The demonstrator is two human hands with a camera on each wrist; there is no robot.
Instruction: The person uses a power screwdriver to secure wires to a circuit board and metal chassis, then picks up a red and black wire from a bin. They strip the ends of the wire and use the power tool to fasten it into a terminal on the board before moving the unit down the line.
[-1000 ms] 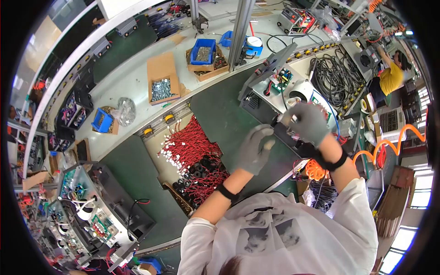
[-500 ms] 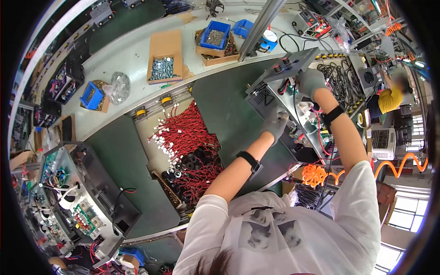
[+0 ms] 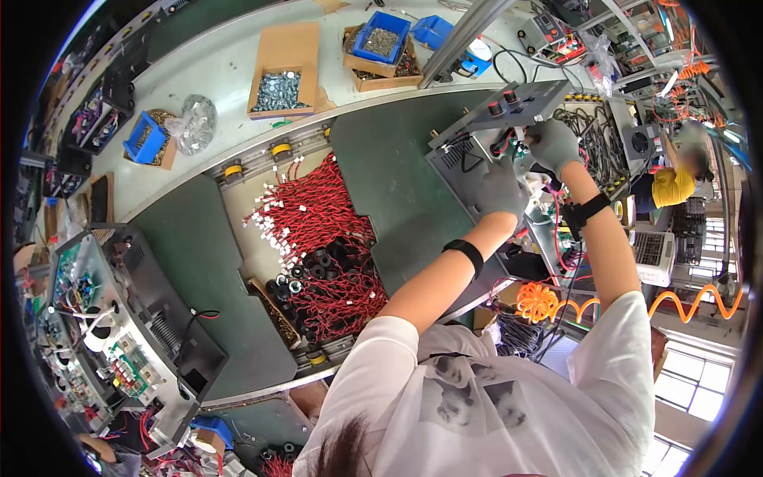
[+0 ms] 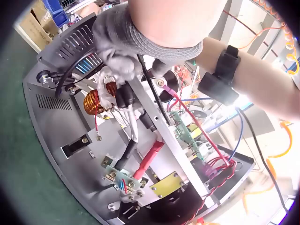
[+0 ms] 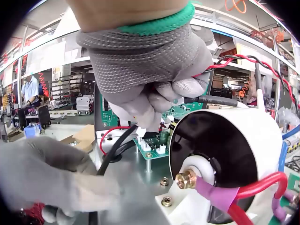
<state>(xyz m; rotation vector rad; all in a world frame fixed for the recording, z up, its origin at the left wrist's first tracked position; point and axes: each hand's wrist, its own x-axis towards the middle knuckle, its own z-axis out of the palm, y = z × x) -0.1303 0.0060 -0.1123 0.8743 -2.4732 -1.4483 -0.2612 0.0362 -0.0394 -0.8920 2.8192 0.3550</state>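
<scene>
Both hands wear grey gloves and work at an open grey metal chassis [image 3: 461, 163]. My right hand [image 5: 150, 79] has its fingers curled above a green circuit board [image 5: 152, 154], pinching a black cable [image 5: 117, 143] at its fingertips. A white cylinder [image 5: 253, 131] with a dark opening and a bolted red lead stands beside it. My left hand [image 3: 505, 191] is blurred in the right wrist view, where its fingers overlap the cable; I cannot tell whether they grip it. In the left wrist view, it lies over the chassis near a copper-wound coil [image 4: 96, 101].
Red twisted wires [image 3: 314, 203] with white connectors lie left of the chassis, above black rings. A cardboard box of screws [image 3: 282, 87] and a blue bin [image 3: 381, 37] stand behind. Another open chassis [image 3: 151, 310] sits at left. An orange coiled hose [image 3: 540, 302] hangs near the right arm.
My right hand moved from the chassis's front to its inside near the upright panel. My left hand moved right, from beside the chassis to over it. The camera view shifted too.
</scene>
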